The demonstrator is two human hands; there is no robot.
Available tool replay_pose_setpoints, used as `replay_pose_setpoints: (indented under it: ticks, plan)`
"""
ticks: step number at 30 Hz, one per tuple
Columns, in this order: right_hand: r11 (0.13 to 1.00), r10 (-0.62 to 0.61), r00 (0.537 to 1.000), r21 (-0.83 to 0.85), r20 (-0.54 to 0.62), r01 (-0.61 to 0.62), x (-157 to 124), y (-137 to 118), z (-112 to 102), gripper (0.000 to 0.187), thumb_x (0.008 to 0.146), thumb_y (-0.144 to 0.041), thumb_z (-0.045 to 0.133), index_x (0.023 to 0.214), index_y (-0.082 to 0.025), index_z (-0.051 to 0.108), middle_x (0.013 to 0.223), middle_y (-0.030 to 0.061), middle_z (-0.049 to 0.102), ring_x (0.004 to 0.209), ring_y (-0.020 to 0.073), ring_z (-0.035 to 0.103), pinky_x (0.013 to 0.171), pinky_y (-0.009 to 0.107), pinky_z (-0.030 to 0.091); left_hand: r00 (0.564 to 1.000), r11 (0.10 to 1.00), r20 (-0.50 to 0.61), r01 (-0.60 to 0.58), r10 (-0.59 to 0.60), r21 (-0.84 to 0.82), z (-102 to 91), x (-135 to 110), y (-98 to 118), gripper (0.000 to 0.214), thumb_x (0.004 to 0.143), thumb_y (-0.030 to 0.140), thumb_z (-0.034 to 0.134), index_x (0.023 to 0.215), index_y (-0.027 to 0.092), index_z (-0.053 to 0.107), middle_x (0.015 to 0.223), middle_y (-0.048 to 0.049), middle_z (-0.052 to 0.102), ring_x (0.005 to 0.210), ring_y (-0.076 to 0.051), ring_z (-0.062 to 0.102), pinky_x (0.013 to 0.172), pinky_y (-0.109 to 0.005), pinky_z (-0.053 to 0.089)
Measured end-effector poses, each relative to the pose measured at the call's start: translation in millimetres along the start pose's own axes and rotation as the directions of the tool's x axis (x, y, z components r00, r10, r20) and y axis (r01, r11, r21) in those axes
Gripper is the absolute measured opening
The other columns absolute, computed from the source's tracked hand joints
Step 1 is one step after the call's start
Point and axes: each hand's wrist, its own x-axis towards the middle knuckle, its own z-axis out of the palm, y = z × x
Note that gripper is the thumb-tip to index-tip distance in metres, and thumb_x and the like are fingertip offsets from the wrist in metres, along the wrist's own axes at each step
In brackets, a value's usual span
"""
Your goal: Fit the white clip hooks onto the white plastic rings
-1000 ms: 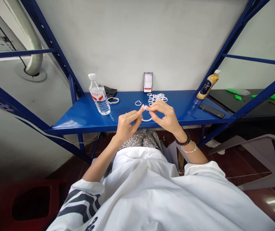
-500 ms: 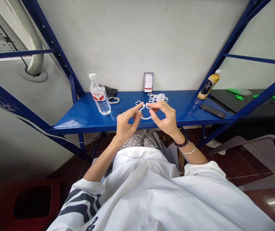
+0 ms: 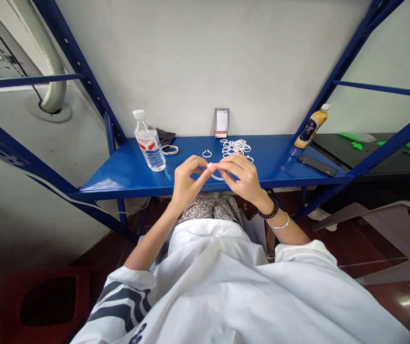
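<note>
My left hand (image 3: 188,180) and my right hand (image 3: 243,175) meet over the near edge of the blue table. Thumb and forefinger of each are pinched on a white plastic ring (image 3: 217,178), whose lower curve shows between the hands. Fingertips cover its upper part, so I cannot tell whether its two ends are joined. Just beyond my fingers lies a smaller white open ring (image 3: 207,154) with a gap at its top. A pile of white rings (image 3: 236,145) is spread out behind my right hand.
On the blue table (image 3: 119,173), a water bottle (image 3: 149,143) stands at left, near a light-coloured band (image 3: 171,149). A phone (image 3: 221,123) leans against the wall. At right are a yellow drink bottle (image 3: 311,126) and a dark phone (image 3: 317,165). Blue posts (image 3: 83,71) frame the sides.
My hands have come together, bringing the ring's separated ends close under my fingertips. The small open ring and more of the pile now show beyond them.
</note>
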Motion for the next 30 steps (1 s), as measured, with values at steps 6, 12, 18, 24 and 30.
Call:
replay_pose_setpoints:
  ticks: [6, 12, 18, 24, 30]
  plan:
    - [0.985, 0.101, 0.994, 0.139, 0.037, -0.106, 2.6, -4.9, -2.9, 0.011, 0.094, -0.023, 0.054, 0.097, -0.023, 0.064, 0.089, 0.0032, 0.069, 0.083, 0.0176, 0.063, 0.076, 0.035, 0.052, 0.994, 0.980, 0.030, 0.113, -0.110, -0.162, -1.0, 0.8, -2.1, 0.030, 0.085, 0.044, 0.067, 0.076, 0.016, 0.064, 0.078, -0.0042, 0.061, 0.073, -0.012, 0.059, 0.055, -0.018, 0.051]
    - [0.885, 0.287, 0.942, 0.328, 0.176, -0.331, 2.6, -4.9, -3.5, 0.025, 0.090, -0.033, 0.060, 0.113, -0.024, 0.057, 0.106, 0.0049, 0.066, 0.096, 0.0173, 0.063, 0.080, 0.032, 0.054, 0.994, 0.981, 0.016, 0.110, -0.109, -0.159, -4.2, 1.4, 1.3, 0.023, 0.087, 0.039, 0.066, 0.082, 0.016, 0.067, 0.086, -0.0055, 0.064, 0.079, -0.013, 0.061, 0.057, -0.017, 0.051]
    - [0.844, 0.293, 0.910, 0.368, 0.293, -0.390, 0.1, -0.3, -1.3, 0.045, 0.089, -0.038, 0.063, 0.130, -0.026, 0.049, 0.124, 0.0076, 0.063, 0.111, 0.0200, 0.063, 0.088, 0.036, 0.056, 1.000, 0.992, 0.009, 0.019, -0.018, -0.128, -4.6, 0.9, 2.4, 0.018, 0.089, 0.035, 0.064, 0.090, 0.018, 0.070, 0.094, -0.0071, 0.067, 0.087, -0.014, 0.064, 0.062, -0.020, 0.055]
    - [0.888, 0.289, 0.914, 0.276, 0.286, -0.367, 1.7, -1.6, -2.6, 0.039, 0.088, -0.037, 0.065, 0.123, -0.024, 0.057, 0.105, 0.0048, 0.067, 0.089, 0.0170, 0.063, 0.080, 0.034, 0.056, 0.998, 0.997, -0.005, -0.057, 0.057, -0.043, -4.2, 0.4, 1.8, 0.019, 0.091, 0.035, 0.060, 0.093, 0.019, 0.072, 0.093, -0.0068, 0.067, 0.087, -0.014, 0.064, 0.063, -0.020, 0.055]
    - [0.927, 0.255, 0.941, 0.221, 0.222, -0.303, 3.2, -2.2, -4.8, 0.035, 0.086, -0.034, 0.067, 0.119, -0.024, 0.060, 0.104, 0.0045, 0.068, 0.086, 0.0170, 0.062, 0.083, 0.035, 0.055, 0.991, 0.990, -0.022, -0.130, 0.132, 0.059, -4.5, 0.5, 1.2, 0.017, 0.092, 0.032, 0.060, 0.095, 0.020, 0.071, 0.091, -0.0054, 0.067, 0.084, -0.013, 0.063, 0.062, -0.020, 0.053]
